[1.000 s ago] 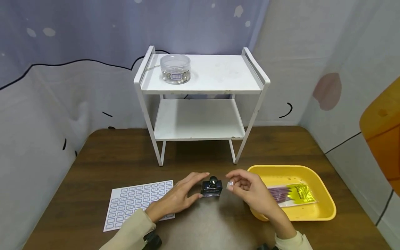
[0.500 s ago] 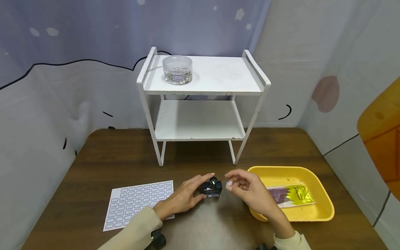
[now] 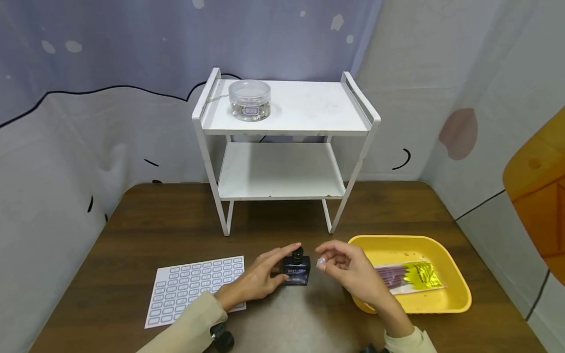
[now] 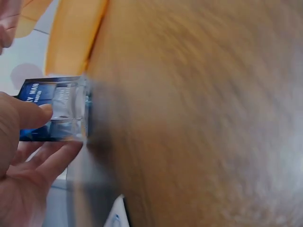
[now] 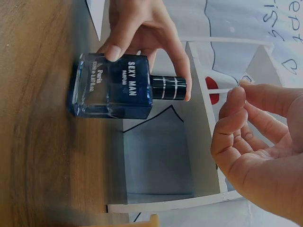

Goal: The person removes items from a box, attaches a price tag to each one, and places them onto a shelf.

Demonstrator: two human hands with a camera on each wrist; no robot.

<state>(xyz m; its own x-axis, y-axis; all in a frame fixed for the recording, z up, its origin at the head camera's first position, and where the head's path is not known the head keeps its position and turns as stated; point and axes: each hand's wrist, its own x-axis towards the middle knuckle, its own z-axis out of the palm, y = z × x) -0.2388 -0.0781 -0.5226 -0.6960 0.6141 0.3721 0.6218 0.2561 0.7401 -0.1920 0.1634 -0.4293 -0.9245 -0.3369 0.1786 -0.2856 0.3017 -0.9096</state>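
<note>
A dark blue glass perfume bottle with a black cap stands over the table between my hands. White lettering on its front reads "SEXY MAN" in the right wrist view. My left hand grips it from the left, thumb on the front face, index finger on the cap, other fingers behind. To the right of the bottle, my right hand pinches a small white label sticker between thumb and index finger. The sticker is apart from the bottle. A sheet of matching labels lies partly under my left forearm.
At the right, a yellow tray holds a packet with purple sticks and a gold end. Behind stands a white two-tier shelf. On its top sits a clear round jar bearing a similar label.
My left hand has closed in on the bottle, its index finger now on the cap. The bottle has turned so that more of its front face shows. My right hand keeps the sticker almost in place.
</note>
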